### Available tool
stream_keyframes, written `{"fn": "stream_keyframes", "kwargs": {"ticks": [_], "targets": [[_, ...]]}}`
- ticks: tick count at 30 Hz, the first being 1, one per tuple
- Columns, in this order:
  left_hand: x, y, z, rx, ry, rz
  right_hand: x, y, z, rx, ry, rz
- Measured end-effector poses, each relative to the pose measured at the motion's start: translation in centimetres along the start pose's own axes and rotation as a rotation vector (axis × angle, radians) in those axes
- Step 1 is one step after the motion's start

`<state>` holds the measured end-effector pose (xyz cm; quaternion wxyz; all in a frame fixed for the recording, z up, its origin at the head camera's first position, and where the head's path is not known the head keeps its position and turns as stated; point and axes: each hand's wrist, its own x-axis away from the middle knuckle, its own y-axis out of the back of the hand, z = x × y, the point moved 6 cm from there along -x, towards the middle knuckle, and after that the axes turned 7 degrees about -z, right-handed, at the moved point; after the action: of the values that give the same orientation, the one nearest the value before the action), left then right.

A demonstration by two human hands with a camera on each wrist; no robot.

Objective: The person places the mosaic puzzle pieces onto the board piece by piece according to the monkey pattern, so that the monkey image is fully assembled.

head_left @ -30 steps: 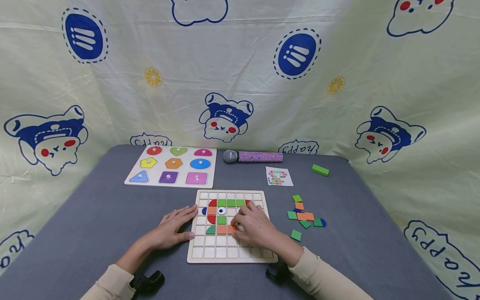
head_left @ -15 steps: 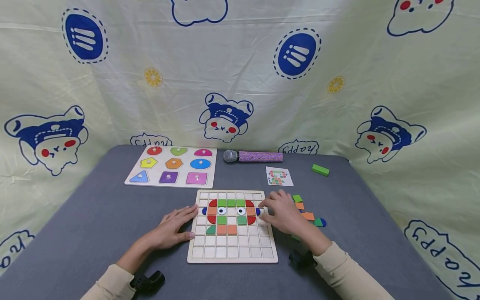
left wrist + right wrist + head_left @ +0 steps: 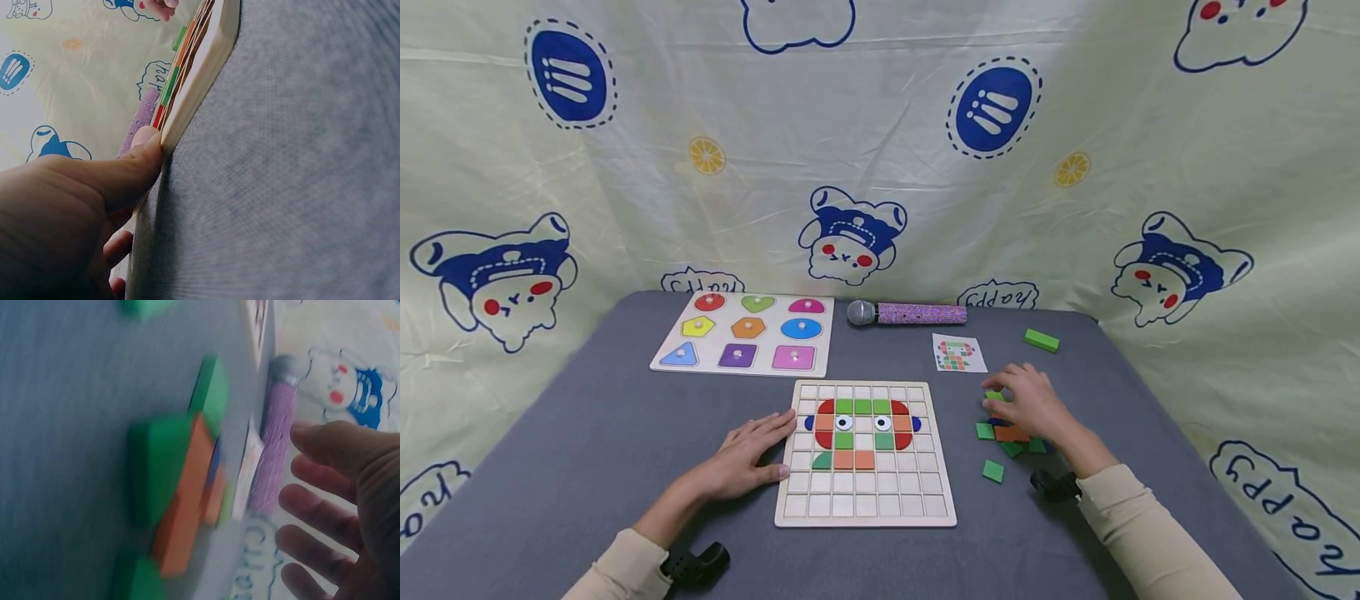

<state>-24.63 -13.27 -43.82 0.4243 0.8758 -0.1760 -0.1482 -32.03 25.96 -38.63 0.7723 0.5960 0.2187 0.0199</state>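
A wooden grid board lies on the table, with coloured tiles set in some cells, among them two eye tiles. My left hand rests against its left edge, fingers stretched out; the thumb touches the rim in the left wrist view. Over the loose tiles to the right of the board hovers my right hand, fingers spread and holding nothing. Beneath it lie green tiles and orange tiles, some overlapping. The hand hides part of this pile in the head view.
A printed pattern card lies behind the pile, and a green block at the back right. A purple microphone and a knobbed shape puzzle stand along the back. One green tile sits nearer the front.
My right hand has left the board and moved right over the loose tiles. The right eye tile and a blue tile at the board's right side have come into sight. The left hand stays still.
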Motion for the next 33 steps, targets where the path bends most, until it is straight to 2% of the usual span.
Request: {"fn": "stream_keyframes", "kwargs": {"ticks": [7,16,28,33], "targets": [[0.0,0.0,-0.1,0.005,-0.009,-0.004,0.1,-0.6,-2.7,-0.018,-0.019,0.047],[0.1,0.1,-0.1,0.003,-0.014,-0.008,-0.3,-1.5,-4.7,-0.009,-0.050,0.136],[0.0,0.1,-0.1,-0.007,-0.013,-0.009,-1.1,-2.2,-5.2,-0.001,-0.063,0.232],[0.0,0.1,-0.1,-0.008,-0.010,-0.005,-1.3,-2.3,-5.2,0.004,-0.067,0.243]]}}
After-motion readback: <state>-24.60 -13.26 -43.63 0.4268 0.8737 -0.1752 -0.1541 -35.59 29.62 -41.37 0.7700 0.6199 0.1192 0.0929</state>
